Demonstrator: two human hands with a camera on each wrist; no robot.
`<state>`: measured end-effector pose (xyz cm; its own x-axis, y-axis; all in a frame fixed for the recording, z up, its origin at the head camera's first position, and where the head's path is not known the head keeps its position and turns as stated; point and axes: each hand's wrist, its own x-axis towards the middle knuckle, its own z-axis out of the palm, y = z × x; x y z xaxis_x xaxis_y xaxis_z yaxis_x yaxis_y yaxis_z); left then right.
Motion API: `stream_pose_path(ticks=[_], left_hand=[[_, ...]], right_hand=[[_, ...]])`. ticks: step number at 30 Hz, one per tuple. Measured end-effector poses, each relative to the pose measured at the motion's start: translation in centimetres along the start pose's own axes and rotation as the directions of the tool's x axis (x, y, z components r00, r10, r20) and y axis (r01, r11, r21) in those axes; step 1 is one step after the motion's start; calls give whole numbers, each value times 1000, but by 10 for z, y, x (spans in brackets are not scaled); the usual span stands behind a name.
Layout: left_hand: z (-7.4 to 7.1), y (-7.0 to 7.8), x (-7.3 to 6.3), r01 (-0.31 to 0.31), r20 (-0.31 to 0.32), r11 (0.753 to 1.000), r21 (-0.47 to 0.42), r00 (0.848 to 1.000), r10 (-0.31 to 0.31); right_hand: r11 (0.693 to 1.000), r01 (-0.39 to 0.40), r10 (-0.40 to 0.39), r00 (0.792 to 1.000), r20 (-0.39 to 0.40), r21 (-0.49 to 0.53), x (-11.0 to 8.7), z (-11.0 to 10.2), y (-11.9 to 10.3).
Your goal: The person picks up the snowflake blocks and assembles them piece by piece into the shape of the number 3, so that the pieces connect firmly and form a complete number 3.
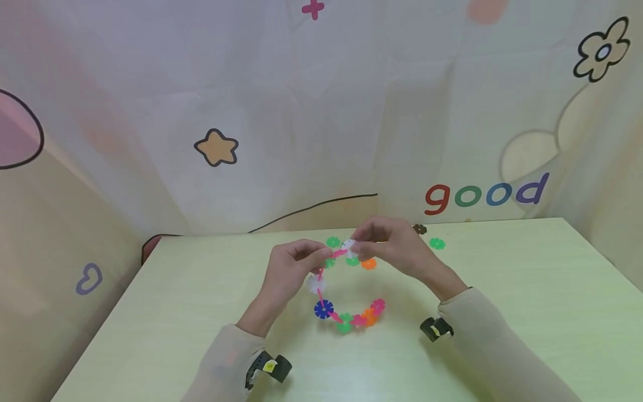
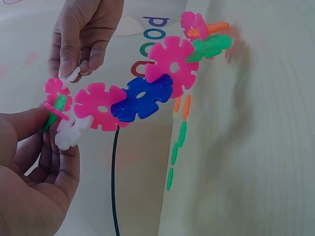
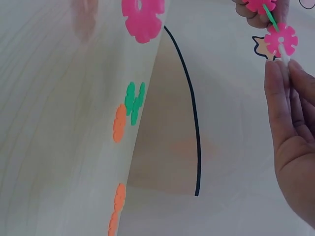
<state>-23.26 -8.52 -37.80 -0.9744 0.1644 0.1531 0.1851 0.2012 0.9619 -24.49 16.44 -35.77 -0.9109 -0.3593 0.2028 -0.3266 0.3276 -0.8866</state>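
Note:
A curved chain of slotted plastic snowflake discs hangs between the hands; its pink, white, green and orange pieces join a blue disc [image 1: 324, 309] near the lower left of the curve. My left hand [image 1: 288, 268] pinches the chain's upper end, where the left wrist view shows a green disc [image 2: 56, 110] between finger and thumb, beside a white disc [image 2: 74, 132]. From the right, my right hand [image 1: 397, 245] pinches another white disc [image 1: 348, 245] by its edge. That disc meets a pink disc [image 3: 281, 40] at the chain's end in the right wrist view. The chain's other end dangles free.
Loose discs lie on the pale table [image 1: 201, 312] behind the chain: several green ones [image 1: 333, 242] and an orange disc [image 1: 369, 264]. Farther right are a brown disc [image 1: 420, 229] and a green disc [image 1: 437, 244]. A printed curtain [image 1: 321, 139] stands behind the table.

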Motion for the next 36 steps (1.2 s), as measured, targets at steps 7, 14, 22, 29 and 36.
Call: stream_pose_path(ticks=[7, 14, 22, 29, 36], left_hand=[[0, -2, 2, 9, -12, 1000, 1, 1000, -9], [0, -5, 2, 16, -77, 1000, 17, 997, -14], [-1, -10, 6, 27, -100, 999, -26, 995, -29], [0, -12, 5, 48, -81, 998, -40, 995, -51], [1, -11, 6, 46, -76, 999, -28, 996, -48]], right_hand=[[999, -27, 25, 999, 44, 39, 2, -3, 6], [995, -83, 82, 996, 24, 54, 4, -8, 13], [993, -92, 94, 995, -33, 70, 3, -18, 14], [993, -103, 107, 991, -75, 64, 2, -24, 13], [991, -104, 111, 990, -83, 80, 2, -26, 11]])
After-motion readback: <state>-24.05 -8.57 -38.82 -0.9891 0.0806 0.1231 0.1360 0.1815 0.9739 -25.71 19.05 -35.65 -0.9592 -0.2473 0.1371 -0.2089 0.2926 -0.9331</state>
